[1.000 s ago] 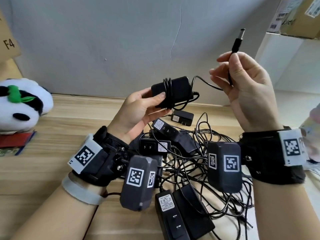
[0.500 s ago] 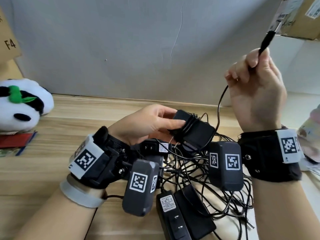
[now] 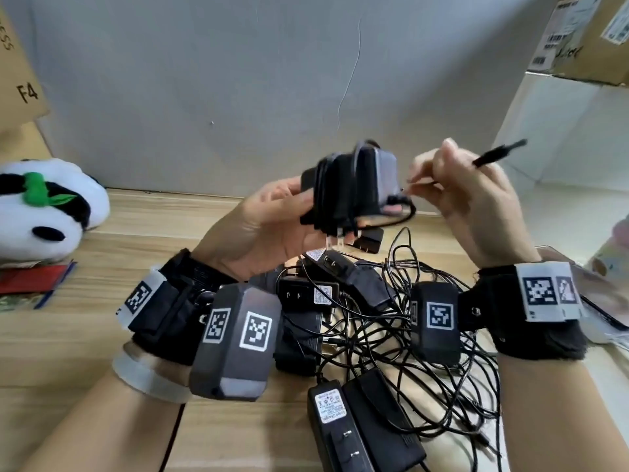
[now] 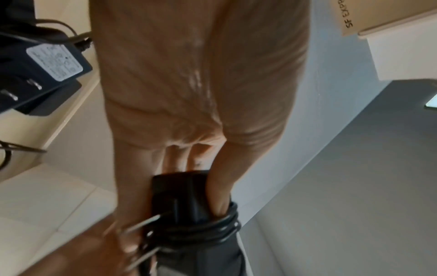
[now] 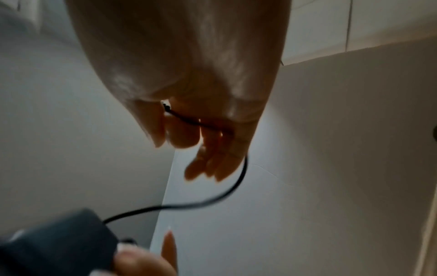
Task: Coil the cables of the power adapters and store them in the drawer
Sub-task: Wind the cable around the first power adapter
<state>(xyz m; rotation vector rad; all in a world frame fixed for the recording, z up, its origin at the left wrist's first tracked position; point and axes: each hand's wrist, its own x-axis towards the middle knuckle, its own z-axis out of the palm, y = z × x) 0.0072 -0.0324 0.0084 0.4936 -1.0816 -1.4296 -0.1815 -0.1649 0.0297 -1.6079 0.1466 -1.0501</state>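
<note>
My left hand [image 3: 272,212] grips a black power adapter [image 3: 354,185] held up above the table, its cable wound several turns around the body [image 4: 208,231] and its plug prongs [image 4: 141,226] pointing out. My right hand [image 3: 456,189] pinches the free end of that cable [image 5: 212,198] close beside the adapter, and the barrel plug [image 3: 500,155] sticks out to the right of the fingers. A tangled pile of more black adapters and cables [image 3: 374,328] lies on the wooden table [image 3: 85,335] below both hands. No drawer shows in any view.
A plush panda [image 3: 44,206] sits at the table's left, over a red packet [image 3: 27,281]. Cardboard boxes stand at the upper left [image 3: 17,69] and upper right [image 3: 585,32]. A grey wall [image 3: 238,80] is close behind. Two long adapters [image 3: 357,427] lie near the front edge.
The left hand lifted and turned the adapter from near the pile up to chest height. The right hand came down and left with the cable end, now close beside the adapter.
</note>
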